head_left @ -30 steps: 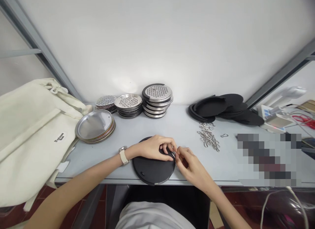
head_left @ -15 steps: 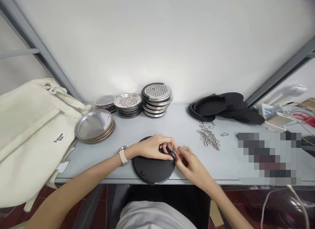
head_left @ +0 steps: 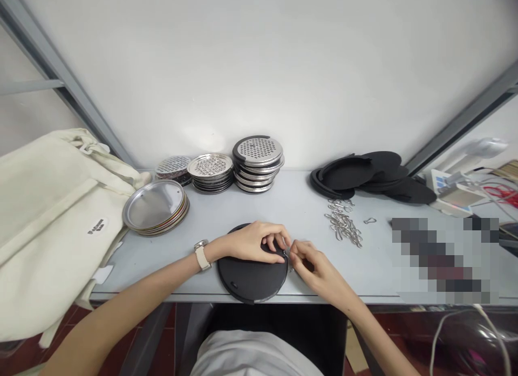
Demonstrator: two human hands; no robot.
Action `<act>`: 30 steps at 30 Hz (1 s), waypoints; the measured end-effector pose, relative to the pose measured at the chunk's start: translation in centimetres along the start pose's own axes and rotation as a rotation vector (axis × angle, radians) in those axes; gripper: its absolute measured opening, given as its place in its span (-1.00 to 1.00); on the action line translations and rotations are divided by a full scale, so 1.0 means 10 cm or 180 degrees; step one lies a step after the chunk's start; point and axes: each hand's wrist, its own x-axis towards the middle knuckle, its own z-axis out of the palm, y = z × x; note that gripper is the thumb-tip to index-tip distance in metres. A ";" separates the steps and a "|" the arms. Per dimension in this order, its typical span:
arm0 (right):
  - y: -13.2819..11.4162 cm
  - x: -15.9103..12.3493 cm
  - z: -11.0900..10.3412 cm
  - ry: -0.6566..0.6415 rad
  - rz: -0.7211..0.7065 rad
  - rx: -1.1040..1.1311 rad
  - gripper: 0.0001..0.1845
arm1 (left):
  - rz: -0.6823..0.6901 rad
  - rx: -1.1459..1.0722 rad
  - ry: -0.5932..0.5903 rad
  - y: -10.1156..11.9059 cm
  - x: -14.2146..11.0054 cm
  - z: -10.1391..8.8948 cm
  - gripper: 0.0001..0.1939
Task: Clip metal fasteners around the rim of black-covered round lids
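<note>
A round black disc [head_left: 253, 281] with a raised rim and a small hole lies flat at the table's front edge. My left hand [head_left: 254, 242] rests over its upper part, fingers curled and gripping the right rim. Beside that rim, my right hand [head_left: 318, 268] pinches a small silver clip [head_left: 286, 253] between thumb and fingers, touching or very near the disc. Its exact fit with the disc is hidden by the fingertips. To the right lies a pile of similar metal clips [head_left: 343, 225], with a single clip [head_left: 369, 220] apart from it.
Along the wall stand stacks of perforated metal discs [head_left: 210, 166], a taller stack [head_left: 259, 152] and plain metal plates [head_left: 156, 206]. Black round covers [head_left: 348, 173] are heaped at back right. A cream bag [head_left: 52, 219] fills the left side; a blurred patch [head_left: 443, 260] covers the right.
My right hand has shifted and turned slightly at the rim, and the silver clip shows less between the fingers. My left hand and the disc stay in place.
</note>
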 end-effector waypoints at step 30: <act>-0.03 0.00 0.03 0.0079 0.0002 -0.0123 -0.72 | -0.0037 -0.0069 -0.0005 -0.03 0.01 0.00 -0.65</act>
